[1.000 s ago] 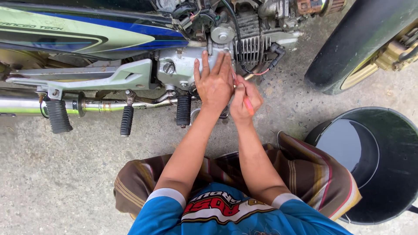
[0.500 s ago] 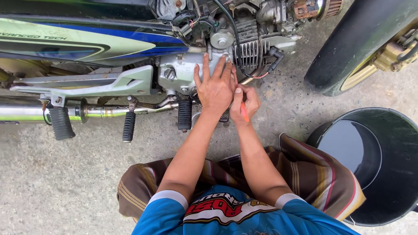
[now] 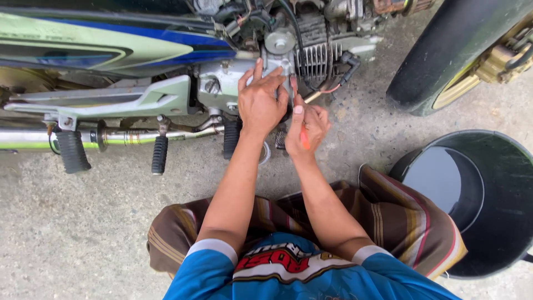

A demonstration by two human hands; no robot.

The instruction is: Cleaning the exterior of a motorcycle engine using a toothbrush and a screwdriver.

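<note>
- ahead of the left hand's fingers, the engine casing and cooling fins block passage.
- beside the right hand's fingers, bare concrete lies open toward the tyre.
- below the fingers, foot pegs crowd the left; a black bucket stands right.

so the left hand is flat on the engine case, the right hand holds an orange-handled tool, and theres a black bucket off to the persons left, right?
Not quite. In the head view the black bucket stands to the person's right, near the tyre. The rest holds: the left hand lies flat on the engine case, and the right hand holds an orange-handled tool.
</note>
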